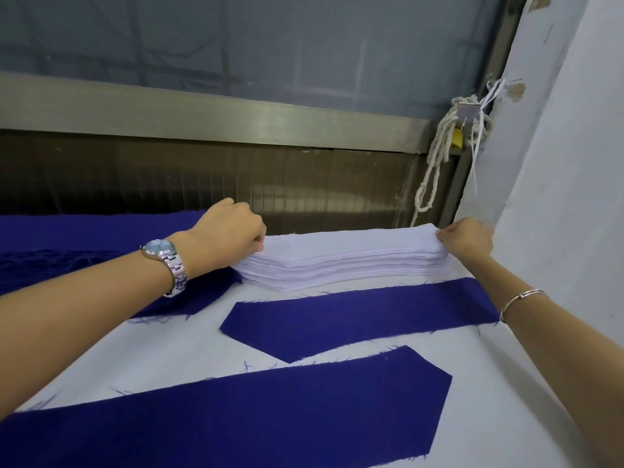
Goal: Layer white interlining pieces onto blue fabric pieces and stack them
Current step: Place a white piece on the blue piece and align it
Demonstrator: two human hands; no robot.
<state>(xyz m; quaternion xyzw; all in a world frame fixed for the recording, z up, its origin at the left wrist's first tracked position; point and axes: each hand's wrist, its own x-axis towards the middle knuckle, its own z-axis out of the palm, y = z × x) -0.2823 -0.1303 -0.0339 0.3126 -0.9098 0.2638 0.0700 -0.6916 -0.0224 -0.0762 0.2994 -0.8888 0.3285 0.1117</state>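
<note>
Clamping opposite ends of the layered white interlining stack (344,265) are left hand (233,231) and right hand (467,239); beside it, two pointed blue fabric strips (354,315) lie uncovered.

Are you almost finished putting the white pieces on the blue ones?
Not nearly. The far blue piece and near blue piece lie flat, ready, but neither has white on it yet. The left hand and right hand pinch the ends of the white stack, which is thick. More blue fabric waits at the left.
</note>
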